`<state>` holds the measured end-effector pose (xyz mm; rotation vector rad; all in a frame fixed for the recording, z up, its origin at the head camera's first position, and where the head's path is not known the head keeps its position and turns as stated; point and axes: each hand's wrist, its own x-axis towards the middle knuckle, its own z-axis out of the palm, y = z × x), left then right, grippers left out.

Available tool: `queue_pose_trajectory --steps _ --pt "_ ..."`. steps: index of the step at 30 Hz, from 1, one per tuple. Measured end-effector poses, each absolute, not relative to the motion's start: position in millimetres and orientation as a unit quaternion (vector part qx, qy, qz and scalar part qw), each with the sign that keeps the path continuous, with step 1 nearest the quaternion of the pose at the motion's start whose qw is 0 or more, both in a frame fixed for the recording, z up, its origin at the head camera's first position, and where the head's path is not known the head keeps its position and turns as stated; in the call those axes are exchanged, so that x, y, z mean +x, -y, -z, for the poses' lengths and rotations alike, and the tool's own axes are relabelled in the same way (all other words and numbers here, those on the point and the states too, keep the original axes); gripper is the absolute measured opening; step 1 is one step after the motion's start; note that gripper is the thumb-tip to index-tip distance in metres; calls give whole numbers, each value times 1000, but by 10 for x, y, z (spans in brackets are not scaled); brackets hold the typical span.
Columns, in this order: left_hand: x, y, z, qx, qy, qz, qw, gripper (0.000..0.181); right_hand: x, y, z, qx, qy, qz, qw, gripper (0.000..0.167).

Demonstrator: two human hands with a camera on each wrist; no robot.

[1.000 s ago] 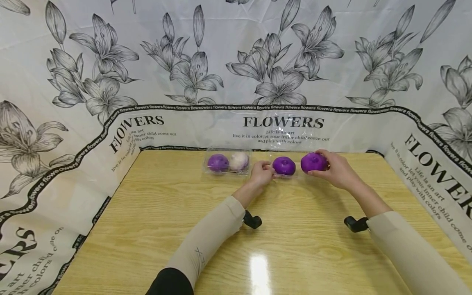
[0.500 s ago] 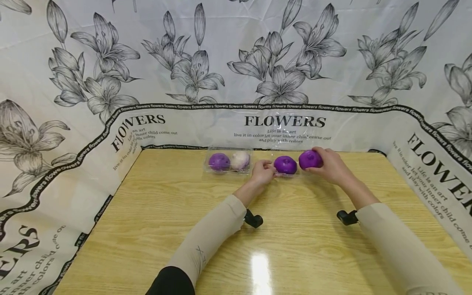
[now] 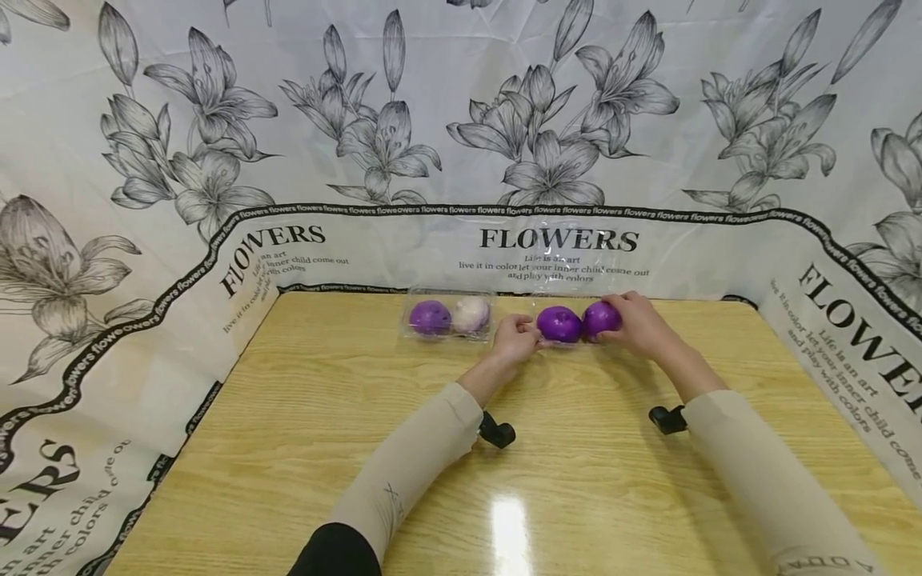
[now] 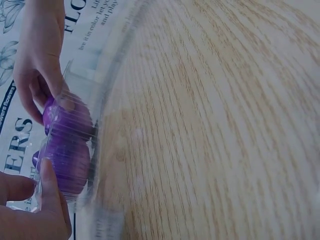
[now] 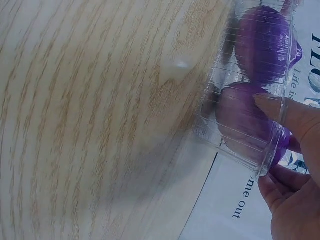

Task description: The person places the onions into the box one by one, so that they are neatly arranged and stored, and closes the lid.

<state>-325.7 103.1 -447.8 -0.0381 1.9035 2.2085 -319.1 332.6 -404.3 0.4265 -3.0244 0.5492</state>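
In the head view, a clear plastic box (image 3: 565, 345) with its lid raised stands near the table's back edge. My left hand (image 3: 515, 339) pinches its left front rim between thumb and index finger. One round purple, onion-like piece (image 3: 559, 324) with a small stub sits in the left side of this box. A second purple piece (image 3: 596, 321) is at the right side, where my right hand (image 3: 643, 325) grips it from above and the right. The right wrist view has this gripped piece (image 5: 242, 112) inside the ribbed walls, with the thumb reaching over the rim.
Left of my hands stands another clear box (image 3: 407, 308). Inside are a purple piece (image 3: 430, 318) and a whitish-and-purple piece (image 3: 471, 314). A flower-printed cloth (image 3: 389, 248) rises behind the wooden table (image 3: 360, 416). Black straps with mounts (image 3: 497, 432) are on both wrists.
My right hand has moved left, bringing its purple piece from beside the box into the right side, next to the other one. My left hand has kept its hold on the rim.
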Motion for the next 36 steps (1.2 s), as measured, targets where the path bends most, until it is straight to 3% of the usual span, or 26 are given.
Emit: queue_pose_trajectory --steps 11,21,30,36 --pt "-3250 -1041 4476 -12 -642 -758 113 44 -3214 -3408 3944 136 972 -189 19 74" --pt "-3250 -1041 4474 -12 -639 -761 107 43 -3499 -3598 3727 80 962 -257 44 76" --pt "-3242 -1040 4453 -13 -646 -756 104 45 -3623 -3556 3612 28 941 -334 -40 94" --pt "-3229 -1046 4456 -15 -651 -752 104 44 -3671 -3539 3634 26 923 -378 -58 97"
